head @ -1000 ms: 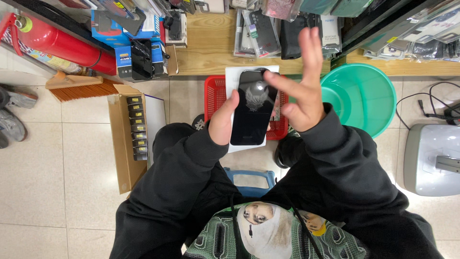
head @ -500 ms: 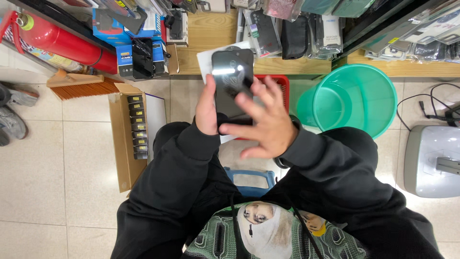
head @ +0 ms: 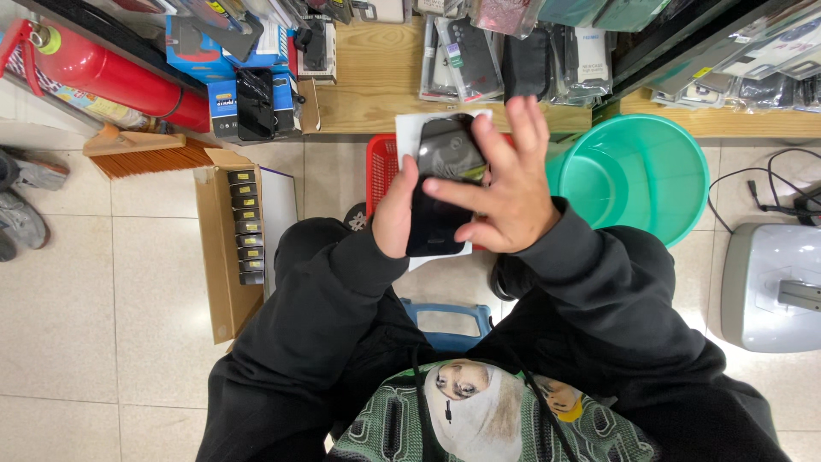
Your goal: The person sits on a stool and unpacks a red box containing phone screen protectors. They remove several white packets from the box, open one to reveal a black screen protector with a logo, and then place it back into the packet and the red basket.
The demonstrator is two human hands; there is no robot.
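Observation:
A black phone case [head: 438, 184] with a glossy back is held upright in front of me, with a white card [head: 410, 130] behind it. My left hand [head: 395, 210] grips its left edge and lower end. Spread fingers of my right hand [head: 505, 184] lie across the right side of the case, the thumb pressing on its face. Both arms wear black sleeves. I sit on a blue stool [head: 445, 318] above a tiled floor.
A red basket [head: 380, 167] lies under the case. A teal basin [head: 637, 175] stands to the right, a grey machine [head: 774, 287] further right. A cardboard box [head: 227, 248] with small dark items, a brush [head: 141, 150] and a red extinguisher [head: 111, 73] lie left. Packaged cases fill the wooden shelf [head: 368, 94].
The case has come down toward me from its higher position. My right hand went from open and raised beside it to lying across it.

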